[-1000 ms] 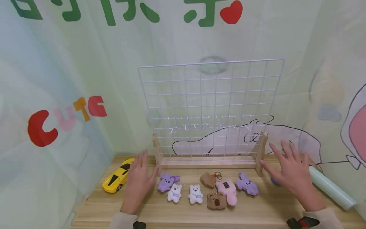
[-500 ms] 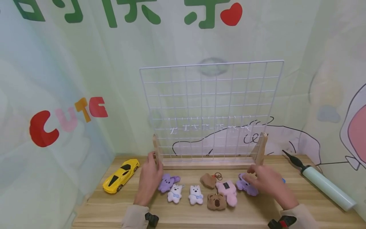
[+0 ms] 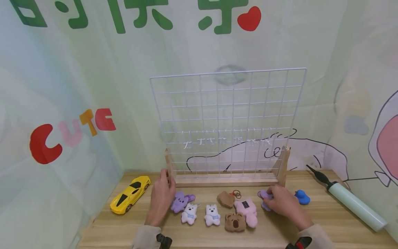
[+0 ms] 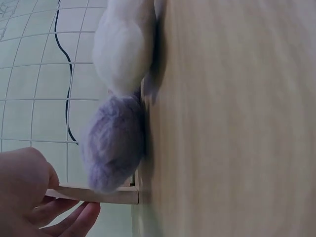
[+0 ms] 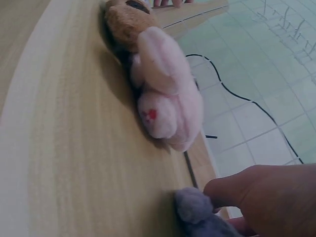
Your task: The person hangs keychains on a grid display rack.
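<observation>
My left hand (image 3: 162, 196) holds the left wooden foot (image 4: 114, 195) of a white wire grid rack (image 3: 217, 114), thumb on one side and fingers on the other. Just right of it lie a purple plush keychain (image 3: 179, 202) and a white plush bear (image 3: 189, 213). On the right, my right hand (image 3: 284, 202) grips another purple plush keychain (image 3: 264, 197), which still lies at table level and is partly covered by the fingers. To its left are a pink plush (image 3: 247, 211), seen close in the right wrist view, and a brown bear plush (image 3: 235, 223).
A second white bear (image 3: 212, 215) and a brown plush with a ring (image 3: 226, 199) lie mid-table. Several white hooks (image 3: 222, 140) hang on the grid. A yellow toy car (image 3: 130, 195) stands at left; a blue duck (image 3: 302, 197) and a pale green pump (image 3: 357, 205) are at right.
Both hands have come inward from beside the rack. The left has taken hold of the wooden foot; the right has closed on the right-hand purple plush, uncovering the blue duck.
</observation>
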{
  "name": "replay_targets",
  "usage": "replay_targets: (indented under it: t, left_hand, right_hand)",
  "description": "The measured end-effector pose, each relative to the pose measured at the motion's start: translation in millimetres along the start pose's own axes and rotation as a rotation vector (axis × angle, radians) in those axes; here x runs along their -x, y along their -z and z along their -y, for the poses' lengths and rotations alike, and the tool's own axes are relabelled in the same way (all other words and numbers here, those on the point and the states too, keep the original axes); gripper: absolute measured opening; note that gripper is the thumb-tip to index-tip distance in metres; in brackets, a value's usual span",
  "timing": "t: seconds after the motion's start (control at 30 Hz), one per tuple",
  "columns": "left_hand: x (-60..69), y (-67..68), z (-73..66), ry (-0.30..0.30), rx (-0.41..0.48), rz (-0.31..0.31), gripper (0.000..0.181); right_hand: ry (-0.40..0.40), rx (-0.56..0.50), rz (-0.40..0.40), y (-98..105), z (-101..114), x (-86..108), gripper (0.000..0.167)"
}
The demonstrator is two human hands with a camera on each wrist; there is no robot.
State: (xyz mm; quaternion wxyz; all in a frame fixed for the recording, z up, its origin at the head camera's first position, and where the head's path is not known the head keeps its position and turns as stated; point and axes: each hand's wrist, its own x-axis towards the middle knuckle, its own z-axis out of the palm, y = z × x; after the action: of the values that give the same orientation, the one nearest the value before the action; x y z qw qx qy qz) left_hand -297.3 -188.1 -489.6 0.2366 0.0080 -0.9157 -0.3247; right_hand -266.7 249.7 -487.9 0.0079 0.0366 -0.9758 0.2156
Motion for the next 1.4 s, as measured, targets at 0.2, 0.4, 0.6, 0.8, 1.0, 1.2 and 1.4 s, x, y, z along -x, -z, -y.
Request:
replay_targets:
  t: [0.2,0.4,0.6,0.8,1.0,1.2,1.4]
  left_hand:
    - [0.1,-0.7,0.6,-0.003,-0.002,-0.007,0.027]
    - [-0.8,-1.2,0.6,-0.001,-0.007,-0.008,0.026]
    - [-1.1,-2.3,1.7,0.004,-0.022,0.004,0.027]
    - [-0.5,-2.7,1.8,0.027,-0.017,0.017,0.03]
    - [0.1,-1.8,0.8,0.037,-0.021,0.018,0.03]
    - [1.0,0.4,-0.5,0.05,-0.029,0.024,0.03]
    - [1.2,1.6,-4.7,0.064,-0.033,0.047,0.029]
  right_hand:
    - [-0.036,-0.08,-0.015,-7.9,0.5,3.4,0.03]
    - [-0.013,-0.096,0.0,-9.2,3.6,3.4,0.018]
    - [0.022,-0.097,0.006,-12.2,4.2,4.0,0.019]
    - [0.103,-0.152,-0.141,-3.6,6.6,3.3,0.013]
    - [0.223,-0.283,-0.373,23.7,25.6,6.8,0.008]
    - [0.505,-0.514,-0.738,47.3,43.8,2.2,0.012]
    - [0.541,-0.731,-0.858,65.3,57.8,1.3,0.01]
